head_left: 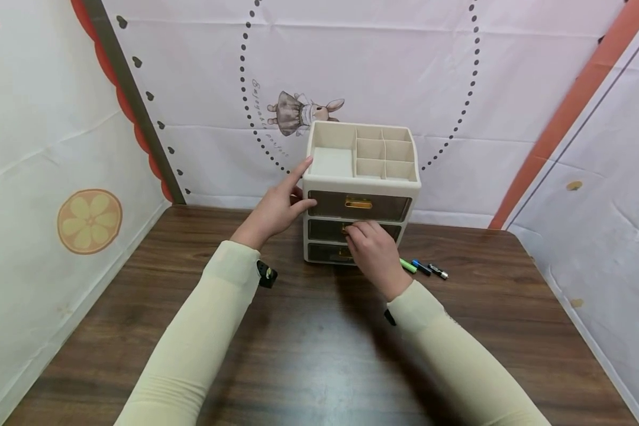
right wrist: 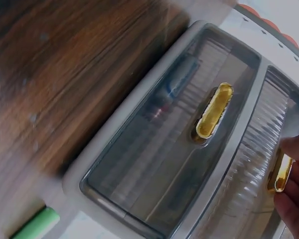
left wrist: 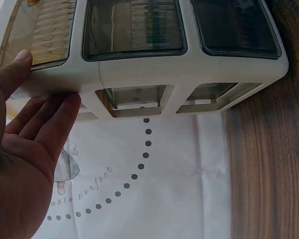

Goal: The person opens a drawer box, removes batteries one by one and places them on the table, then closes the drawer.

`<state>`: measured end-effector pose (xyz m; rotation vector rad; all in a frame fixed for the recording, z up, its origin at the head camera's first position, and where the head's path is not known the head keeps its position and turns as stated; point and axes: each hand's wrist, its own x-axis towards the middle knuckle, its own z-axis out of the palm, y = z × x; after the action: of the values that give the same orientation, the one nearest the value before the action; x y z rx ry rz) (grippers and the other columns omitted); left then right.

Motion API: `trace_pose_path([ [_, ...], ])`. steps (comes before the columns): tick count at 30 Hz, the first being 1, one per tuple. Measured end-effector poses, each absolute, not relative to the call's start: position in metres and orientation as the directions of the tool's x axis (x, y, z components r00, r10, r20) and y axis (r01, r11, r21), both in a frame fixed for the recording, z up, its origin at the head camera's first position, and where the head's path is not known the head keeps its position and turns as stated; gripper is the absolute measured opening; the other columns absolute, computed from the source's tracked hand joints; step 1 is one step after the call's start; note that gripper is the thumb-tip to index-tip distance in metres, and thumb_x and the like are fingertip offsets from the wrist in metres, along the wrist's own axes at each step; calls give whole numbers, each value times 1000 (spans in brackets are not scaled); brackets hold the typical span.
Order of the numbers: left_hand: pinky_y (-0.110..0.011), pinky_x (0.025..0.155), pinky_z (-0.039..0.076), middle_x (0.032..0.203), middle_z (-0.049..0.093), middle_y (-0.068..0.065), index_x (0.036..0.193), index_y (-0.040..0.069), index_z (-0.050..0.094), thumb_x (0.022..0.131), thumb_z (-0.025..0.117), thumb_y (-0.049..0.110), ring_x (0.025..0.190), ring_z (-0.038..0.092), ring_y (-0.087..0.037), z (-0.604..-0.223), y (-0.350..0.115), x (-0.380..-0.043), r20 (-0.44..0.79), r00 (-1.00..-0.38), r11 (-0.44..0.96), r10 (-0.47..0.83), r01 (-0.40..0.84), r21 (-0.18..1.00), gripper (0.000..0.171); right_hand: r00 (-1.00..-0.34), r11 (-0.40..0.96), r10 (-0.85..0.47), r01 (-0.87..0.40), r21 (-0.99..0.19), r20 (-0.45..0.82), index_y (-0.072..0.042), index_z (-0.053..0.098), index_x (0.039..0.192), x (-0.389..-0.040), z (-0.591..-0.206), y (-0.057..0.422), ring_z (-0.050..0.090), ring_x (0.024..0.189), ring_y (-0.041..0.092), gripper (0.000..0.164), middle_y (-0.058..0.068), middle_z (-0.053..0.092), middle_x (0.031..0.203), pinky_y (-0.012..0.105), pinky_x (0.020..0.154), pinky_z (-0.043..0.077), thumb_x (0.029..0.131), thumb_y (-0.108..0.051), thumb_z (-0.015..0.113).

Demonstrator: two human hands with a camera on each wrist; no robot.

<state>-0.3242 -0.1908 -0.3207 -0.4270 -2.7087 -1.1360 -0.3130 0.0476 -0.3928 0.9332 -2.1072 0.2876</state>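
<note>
Drawer organizer (head_left: 362,185): standing upright at 12 o'clock on the wooden table (head_left: 319,355), just before the printed cloth (head_left: 202,94).
Top tray (head_left: 373,125): divided into one large bay (head_left: 332,164) toward 9 o'clock and six small compartments (head_left: 371,149) toward 3 o'clock.
Top drawer (head_left: 327,204): closed flush behind a smoky see-through front, with a gold handle (head_left: 358,204) at the centre.
Middle drawer (head_left: 323,231): directly below at 6 o'clock, closed flush; showing pale ribbed streaks in the front, inside or reflected impossible to tell.
Bottom drawer (right wrist: 139,169): lowest of the stack, also closed flush; showing a dim bluish shape and a reddish fleck, contents or reflection impossible to tell.
Right hand (head_left: 373,251): pinching the middle handle (right wrist: 284,174) between thumb and fingers.
Left hand (head_left: 274,213): resting at the organizer's 9 o'clock, fingers extended along the side wall (left wrist: 139,74), thumb touching the front; loose, not clenched.
Green stick (head_left: 408,266): lying on the table at the organizer's 4 o'clock, near the right hand.
Blue-ended stick (head_left: 421,267): just beside, toward 3 o'clock.
Silver-and-black stick (head_left: 438,271): ending the short row, farthest toward 3 o'clock.
</note>
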Motion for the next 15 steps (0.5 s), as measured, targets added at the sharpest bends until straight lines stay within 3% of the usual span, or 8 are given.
trace_pose_path([
  [5, -42, 80, 52, 103, 66, -6, 144, 63, 5, 92, 65, 37, 98, 66, -21, -318, -191, -324, 274, -942, 670, 194, 332, 665, 83, -361, 704, -551, -685, 186, 753, -3, 70, 94, -319, -391, 46, 61, 81, 26, 7, 9, 69, 92, 34, 75, 53, 91, -6, 65],
  [10, -42, 80, 52, 103, 67, -7, 145, 63, 6, 92, 66, 36, 97, 66, -21, -318, -191, -326, 280, -940, 672, 193, 334, 660, 84, -332, 710, -569, -660, 245, 753, -4, 68, 93, -322, -394, 44, 60, 78, 26, 12, 9, 68, 89, 34, 74, 52, 95, -3, 56],
  [15, -41, 79, 52, 103, 66, -6, 144, 64, 5, 92, 65, 36, 96, 66, -21, -321, -192, -326, 277, -941, 671, 196, 335, 662, 84, -312, 705, -564, -664, 249, 764, -3, 67, 89, -322, -398, 44, 60, 78, 25, 10, 8, 66, 87, 34, 72, 53, 94, -4, 59],
])
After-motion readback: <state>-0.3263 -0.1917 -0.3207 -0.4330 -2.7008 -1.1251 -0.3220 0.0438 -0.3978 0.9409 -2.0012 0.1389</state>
